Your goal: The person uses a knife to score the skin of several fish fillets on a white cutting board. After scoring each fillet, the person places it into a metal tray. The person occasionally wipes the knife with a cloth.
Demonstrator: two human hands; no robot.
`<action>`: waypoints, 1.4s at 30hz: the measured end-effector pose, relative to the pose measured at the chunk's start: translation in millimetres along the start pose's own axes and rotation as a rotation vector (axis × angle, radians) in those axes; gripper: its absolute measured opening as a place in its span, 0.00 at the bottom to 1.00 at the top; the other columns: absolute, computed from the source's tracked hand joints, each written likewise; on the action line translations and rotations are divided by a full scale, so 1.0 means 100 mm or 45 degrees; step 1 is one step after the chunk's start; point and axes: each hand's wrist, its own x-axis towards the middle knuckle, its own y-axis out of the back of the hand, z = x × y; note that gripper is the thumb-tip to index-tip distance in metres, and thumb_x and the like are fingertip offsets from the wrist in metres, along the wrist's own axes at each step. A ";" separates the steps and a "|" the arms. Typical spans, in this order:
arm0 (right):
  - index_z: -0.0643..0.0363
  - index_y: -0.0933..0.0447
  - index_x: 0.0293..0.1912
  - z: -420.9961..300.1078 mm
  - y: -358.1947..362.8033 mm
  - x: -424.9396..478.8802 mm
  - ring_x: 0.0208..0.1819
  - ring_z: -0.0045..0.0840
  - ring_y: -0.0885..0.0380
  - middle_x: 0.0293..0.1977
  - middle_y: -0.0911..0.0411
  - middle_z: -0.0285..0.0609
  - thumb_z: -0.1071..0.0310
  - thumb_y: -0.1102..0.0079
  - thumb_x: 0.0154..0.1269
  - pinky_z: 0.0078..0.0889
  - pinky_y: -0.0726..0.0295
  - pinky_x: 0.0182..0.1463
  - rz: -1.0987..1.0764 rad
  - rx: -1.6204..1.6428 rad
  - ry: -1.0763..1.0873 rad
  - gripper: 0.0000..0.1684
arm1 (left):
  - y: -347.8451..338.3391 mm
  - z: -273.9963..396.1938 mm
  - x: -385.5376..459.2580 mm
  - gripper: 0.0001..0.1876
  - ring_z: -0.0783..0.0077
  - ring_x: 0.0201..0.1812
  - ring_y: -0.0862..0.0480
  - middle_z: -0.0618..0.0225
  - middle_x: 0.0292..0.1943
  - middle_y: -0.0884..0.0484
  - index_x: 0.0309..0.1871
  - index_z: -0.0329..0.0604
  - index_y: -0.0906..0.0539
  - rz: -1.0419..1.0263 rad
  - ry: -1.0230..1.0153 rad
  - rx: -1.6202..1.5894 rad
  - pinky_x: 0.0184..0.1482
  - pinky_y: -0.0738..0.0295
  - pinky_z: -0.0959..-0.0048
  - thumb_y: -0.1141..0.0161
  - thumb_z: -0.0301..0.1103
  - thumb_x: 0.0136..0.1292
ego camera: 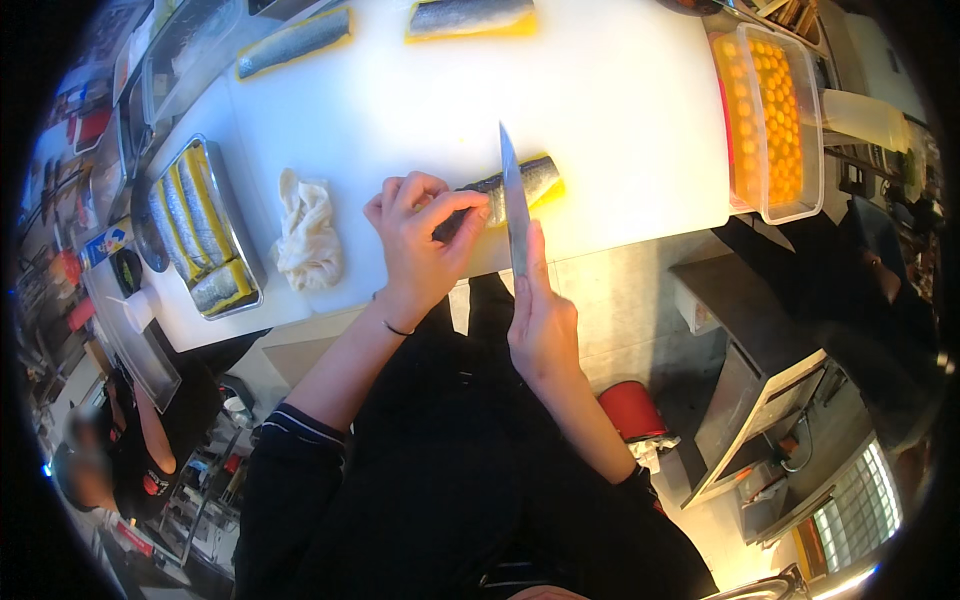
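Note:
A silver-skinned fish fillet with a yellow layer beneath (540,180) lies on the white cutting board (637,150) near its front edge. My left hand (427,225) pinches something small and dark at the fillet's left part between thumb and index finger; its fingers hide much of that end. My right hand (541,322) grips a kitchen knife (513,195) by its handle, index finger extended along the blade, which points away from me and crosses over the fillet. Whether the blade touches the fish cannot be told. Two similar fillets (296,43) (472,16) lie at the board's far side.
Left on the board are a crumpled white cloth (309,232) and a metal tray (255,289) holding several fillet pieces. At the right stands a clear plastic container (814,135) of orange-yellow round items in liquid. A co-worker (142,450) is at lower left; a red bin (634,409) stands below.

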 end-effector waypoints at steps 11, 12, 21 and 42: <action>0.51 0.46 0.89 0.21 0.74 -0.45 0.30 0.54 0.12 0.31 0.15 0.64 0.77 0.44 0.82 0.48 0.15 0.37 -0.188 0.112 -0.013 0.43 | -0.01 0.05 0.03 0.08 0.71 0.47 0.23 0.78 0.40 0.21 0.43 0.58 0.04 0.028 -0.008 0.024 0.59 0.42 0.61 0.19 0.35 0.61; 0.52 0.46 0.89 0.19 0.62 -0.29 0.28 0.53 0.13 0.30 0.15 0.64 0.77 0.44 0.83 0.47 0.16 0.36 -0.088 0.161 0.008 0.43 | -0.02 0.06 0.03 0.08 0.71 0.47 0.23 0.78 0.40 0.21 0.43 0.58 0.04 0.031 -0.014 0.018 0.59 0.42 0.61 0.19 0.35 0.61; 0.52 0.48 0.89 0.06 0.18 0.21 0.26 0.54 0.15 0.25 0.19 0.60 0.74 0.44 0.83 0.50 0.19 0.32 -0.072 0.067 -0.024 0.43 | -0.06 0.11 0.05 0.09 0.73 0.44 0.24 0.80 0.39 0.21 0.44 0.61 0.03 0.008 -0.007 0.043 0.57 0.41 0.62 0.18 0.35 0.60; 0.52 0.49 0.89 0.16 0.19 0.14 0.25 0.51 0.16 0.24 0.20 0.60 0.76 0.44 0.82 0.47 0.20 0.33 0.003 0.098 0.012 0.45 | -0.15 0.18 0.13 0.09 0.72 0.42 0.24 0.79 0.38 0.21 0.43 0.60 0.04 0.018 -0.013 0.057 0.54 0.40 0.62 0.19 0.35 0.59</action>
